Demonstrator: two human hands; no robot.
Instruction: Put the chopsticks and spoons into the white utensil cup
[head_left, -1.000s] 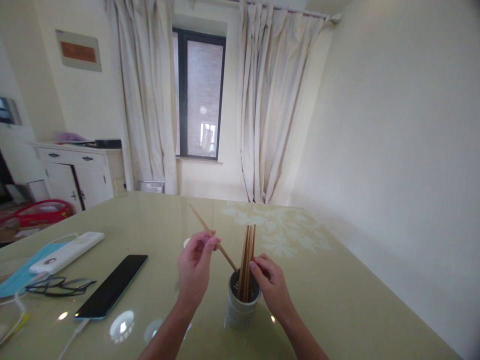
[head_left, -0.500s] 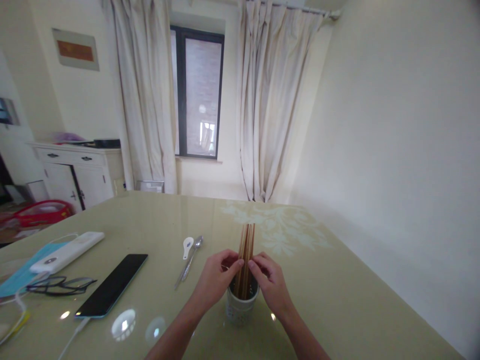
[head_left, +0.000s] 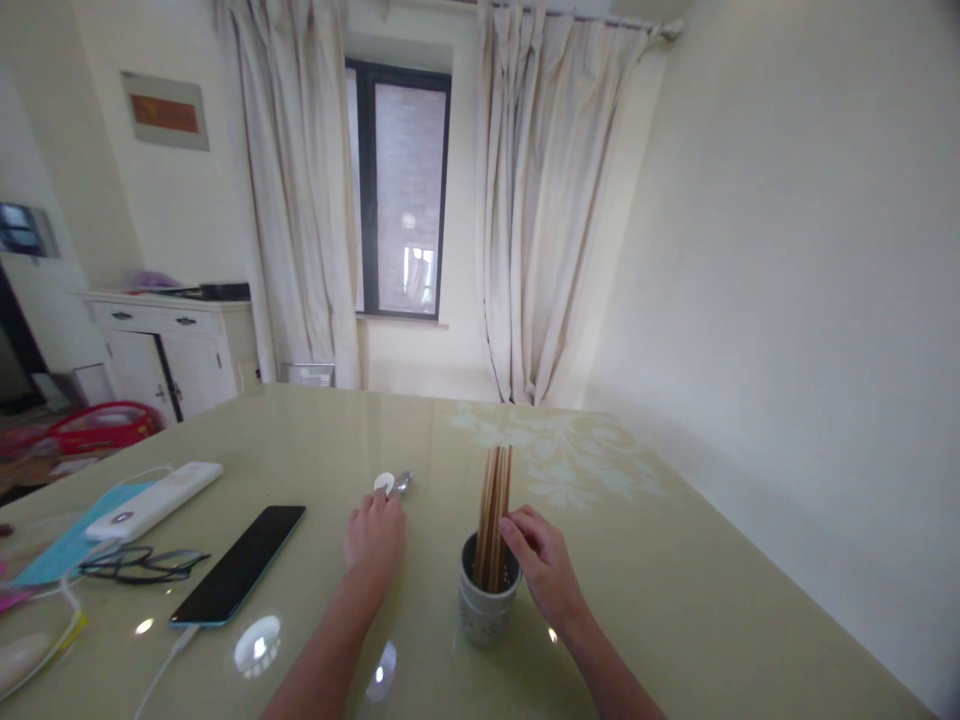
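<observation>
A bundle of wooden chopsticks (head_left: 495,515) stands upright, leaning slightly, in a pale cup (head_left: 487,610) with a dark inside. My right hand (head_left: 546,560) is at the right side of the bundle, thumb and forefinger closed on the chopsticks above the rim. To the left, my left hand (head_left: 375,535) lies over a small white spoon (head_left: 384,482) and a metal spoon (head_left: 404,483). Only the upper ends of both spoons show beyond its fingers. The fingertips are hidden, so whether they grip a spoon is unclear.
On the left of the glossy table (head_left: 637,600) lie a black phone (head_left: 240,565) with a cable, folded glasses (head_left: 142,565), a white power strip (head_left: 154,500) and a blue mask (head_left: 56,560). A wall (head_left: 795,300) runs along the right edge.
My left hand has let go of the chopsticks and moved left onto the spoons, covering their lower parts. My right hand has stayed at the chopsticks. The view has shifted slightly.
</observation>
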